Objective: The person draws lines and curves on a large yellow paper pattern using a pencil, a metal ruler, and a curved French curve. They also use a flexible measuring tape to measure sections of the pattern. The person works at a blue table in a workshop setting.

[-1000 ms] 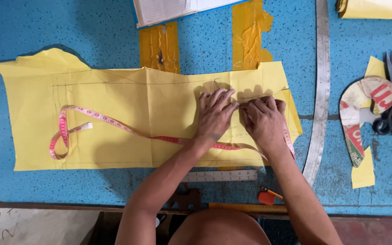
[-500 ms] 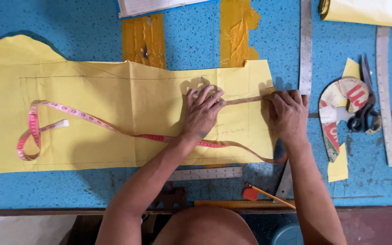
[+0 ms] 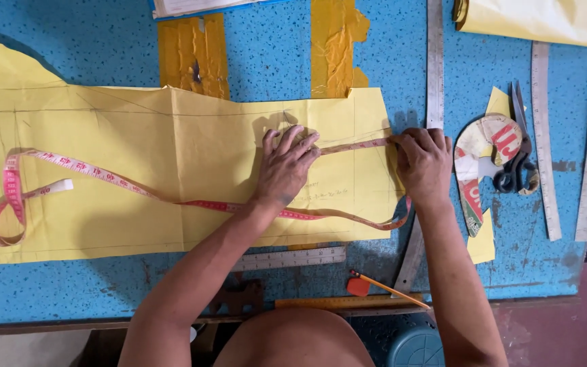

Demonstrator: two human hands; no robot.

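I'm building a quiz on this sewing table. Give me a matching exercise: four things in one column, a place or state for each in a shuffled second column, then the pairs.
Things:
1. tape measure
2. scissors
3. pencil
4. left hand

Places or states:
A. lies near the table's front edge, below the yellow paper
B. pressed flat on the yellow paper
C. loops at the paper's left end and is pulled taut between the two hands
D. lies on the blue table to the right of the right hand

Pairs: 1-C, 2-D, 3-A, 4-B
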